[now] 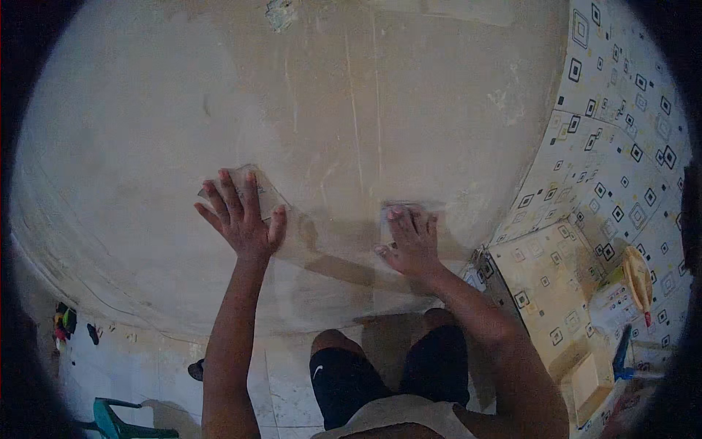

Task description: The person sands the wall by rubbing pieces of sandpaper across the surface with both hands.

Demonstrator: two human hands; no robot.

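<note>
My left hand (241,219) lies with fingers spread on a sheet of sandpaper (269,195), pressing it flat against a plastered wall (329,110). To the right, my right hand (411,236) rests palm down on a second sheet (389,208), its fingers slightly bent near the upper edge. Both sheets look pale grey and thin; most of each is hidden under the hand. The wall has pale vertical streaks, smooth patches and a rough chipped spot (281,13) at the top.
A wall with square-patterned covering (609,148) meets the plaster on the right. A patterned ledge (543,274) there carries a plastic tub (609,302), a yellowish block (589,378) and a blue-handled tool (621,356). A green chair (109,420) stands at lower left on the tiled floor (290,384).
</note>
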